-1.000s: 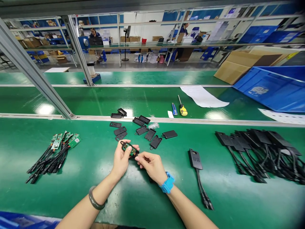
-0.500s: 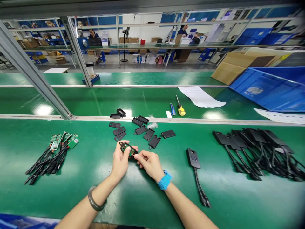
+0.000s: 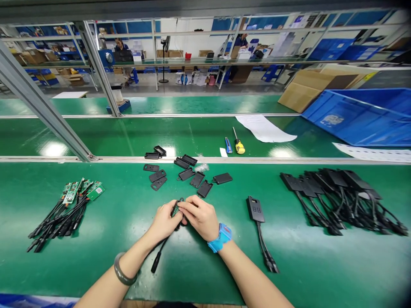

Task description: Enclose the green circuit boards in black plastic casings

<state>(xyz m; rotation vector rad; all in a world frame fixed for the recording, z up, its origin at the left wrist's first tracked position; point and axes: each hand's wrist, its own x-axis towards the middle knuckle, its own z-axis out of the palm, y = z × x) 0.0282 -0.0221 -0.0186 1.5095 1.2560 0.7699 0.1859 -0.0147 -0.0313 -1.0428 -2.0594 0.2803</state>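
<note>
Left hand [image 3: 165, 220] before me, fingers clamped on a small black-cased green circuit board [image 3: 175, 210], right hand [image 3: 203, 217] touching its edge, pinch or not I can't tell, thin black cable [image 3: 156, 261] trailing below the fingers.

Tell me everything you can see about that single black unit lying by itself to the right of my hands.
The black unit has a flat, rectangular case, seemingly plastic, with a small window near its far end and two raised-looking oval marks on its face. Thin black cables, apparently two, leave its near end, running side by side to thicker connectors. It lies flat and slightly slanted on the green table, cables toward you. Only the table appears to touch it.
</note>
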